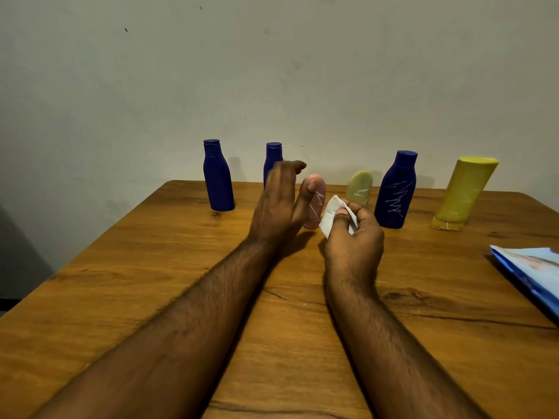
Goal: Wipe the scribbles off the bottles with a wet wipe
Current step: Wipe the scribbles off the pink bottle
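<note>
A small pink bottle [318, 204] with a white scribble stands on the wooden table [151, 267]. My left hand [279, 204] is at its left side with fingers nearly straight; the thumb lies against the bottle's front. My right hand [352, 237] pinches a folded white wet wipe [331, 213] just right of the pink bottle. Behind it stand a small pale green bottle [359, 187] and a blue bottle [396, 192], both scribbled on. A blue bottle [218, 176] stands at the left, and another blue bottle [274, 154] is partly hidden behind my left hand.
A yellow tube [464, 195] stands on its cap at the back right, leaning. A blue and white wipe pack [535, 270] lies at the table's right edge. A plain wall rises right behind the row of bottles.
</note>
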